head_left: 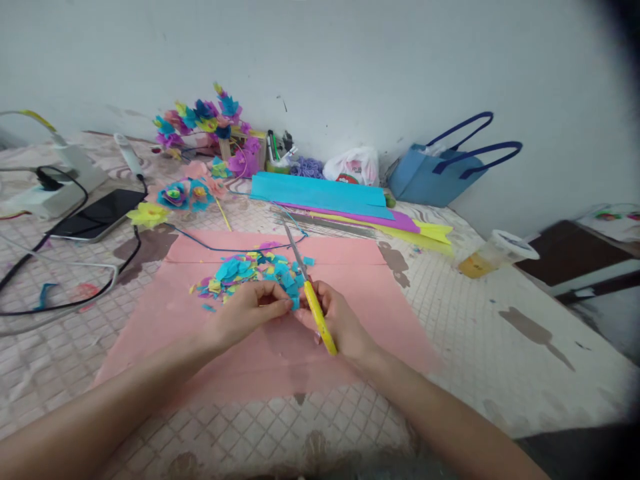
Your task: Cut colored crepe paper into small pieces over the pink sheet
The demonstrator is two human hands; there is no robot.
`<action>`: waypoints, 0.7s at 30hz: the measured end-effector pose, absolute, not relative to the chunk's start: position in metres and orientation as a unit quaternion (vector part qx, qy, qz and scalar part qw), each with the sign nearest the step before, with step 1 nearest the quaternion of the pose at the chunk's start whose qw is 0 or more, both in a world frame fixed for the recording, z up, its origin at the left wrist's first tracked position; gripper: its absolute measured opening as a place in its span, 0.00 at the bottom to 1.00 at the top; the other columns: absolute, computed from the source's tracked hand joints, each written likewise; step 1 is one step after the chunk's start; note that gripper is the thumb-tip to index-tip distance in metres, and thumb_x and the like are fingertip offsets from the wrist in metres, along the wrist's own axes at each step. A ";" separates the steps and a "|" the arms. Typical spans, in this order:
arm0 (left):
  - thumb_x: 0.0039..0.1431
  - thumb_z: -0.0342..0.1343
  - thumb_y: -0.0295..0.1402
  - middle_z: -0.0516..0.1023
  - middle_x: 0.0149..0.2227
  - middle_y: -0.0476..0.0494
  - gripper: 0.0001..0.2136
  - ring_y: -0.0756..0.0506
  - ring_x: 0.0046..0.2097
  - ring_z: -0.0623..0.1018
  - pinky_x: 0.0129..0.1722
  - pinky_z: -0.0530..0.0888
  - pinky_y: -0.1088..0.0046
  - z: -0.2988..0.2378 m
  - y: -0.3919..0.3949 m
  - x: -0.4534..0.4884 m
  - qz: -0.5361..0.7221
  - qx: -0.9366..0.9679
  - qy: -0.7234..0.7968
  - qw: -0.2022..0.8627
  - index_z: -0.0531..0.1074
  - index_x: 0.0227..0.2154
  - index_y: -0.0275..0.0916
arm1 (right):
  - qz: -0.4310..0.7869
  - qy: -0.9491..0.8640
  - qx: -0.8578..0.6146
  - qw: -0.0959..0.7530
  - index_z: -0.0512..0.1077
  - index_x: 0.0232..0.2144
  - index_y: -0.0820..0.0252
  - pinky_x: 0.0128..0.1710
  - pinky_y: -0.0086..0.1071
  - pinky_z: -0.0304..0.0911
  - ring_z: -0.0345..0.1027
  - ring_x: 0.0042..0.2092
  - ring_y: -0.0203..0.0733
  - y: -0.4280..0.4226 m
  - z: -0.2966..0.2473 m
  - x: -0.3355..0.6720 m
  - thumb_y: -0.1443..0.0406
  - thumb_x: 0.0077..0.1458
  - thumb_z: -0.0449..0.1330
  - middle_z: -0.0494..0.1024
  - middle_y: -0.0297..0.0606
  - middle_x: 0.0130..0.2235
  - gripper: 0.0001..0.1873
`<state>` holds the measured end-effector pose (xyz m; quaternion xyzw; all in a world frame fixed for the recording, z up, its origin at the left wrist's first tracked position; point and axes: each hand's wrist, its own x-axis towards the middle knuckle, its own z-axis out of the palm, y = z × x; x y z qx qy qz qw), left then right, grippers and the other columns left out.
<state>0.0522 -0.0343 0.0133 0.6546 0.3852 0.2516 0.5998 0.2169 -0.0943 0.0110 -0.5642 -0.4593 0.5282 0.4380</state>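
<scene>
Between the fingertips of my left hand (260, 308) is a small piece of blue paper (295, 302), pinched at its edge. My right hand (336, 320) grips a pair of scissors (316, 310) with yellow handles, the blades pointing up and away from me. The right fingertips also meet the blue piece. Just beyond both hands lies a heap of cut paper bits (240, 269) in blue, yellow and purple. Under the heap and hands spreads a pink paper sheet (400, 320).
Paper flowers (200, 120) stand at the back left, near a phone (100, 215), cables and a power strip (55, 193). Folded blue paper (320, 192) lies behind the pink sheet. A blue bag (435, 177) and a plastic cup (495, 253) are on the right.
</scene>
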 end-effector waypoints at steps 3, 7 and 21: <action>0.51 0.61 0.39 0.75 0.24 0.49 0.10 0.49 0.29 0.74 0.31 0.70 0.73 0.017 -0.033 0.051 0.282 0.617 0.389 0.623 0.73 0.24 0.37 | 0.550 -0.453 -0.545 0.441 0.62 0.32 0.57 0.14 0.23 0.55 0.54 0.18 0.28 -0.094 0.008 0.218 0.56 0.42 0.67 0.63 0.25 0.25 0.20; 0.52 0.62 0.40 0.77 0.27 0.49 0.11 0.50 0.31 0.76 0.35 0.74 0.74 0.022 -0.027 0.047 0.315 0.566 0.387 0.656 0.72 0.24 0.37 | 0.578 -0.436 -0.517 0.457 0.58 0.29 0.57 0.15 0.23 0.57 0.51 0.16 0.25 -0.095 0.009 0.220 0.49 0.46 0.63 0.63 0.24 0.23 0.22; 0.52 0.64 0.37 0.82 0.29 0.44 0.10 0.46 0.35 0.82 0.41 0.77 0.71 0.045 -0.011 0.036 0.425 0.490 0.371 0.664 0.71 0.25 0.36 | 0.494 -0.571 -0.550 0.357 0.61 0.31 0.57 0.21 0.25 0.52 0.51 0.23 0.31 -0.109 0.023 0.217 0.51 0.52 0.61 0.59 0.26 0.23 0.18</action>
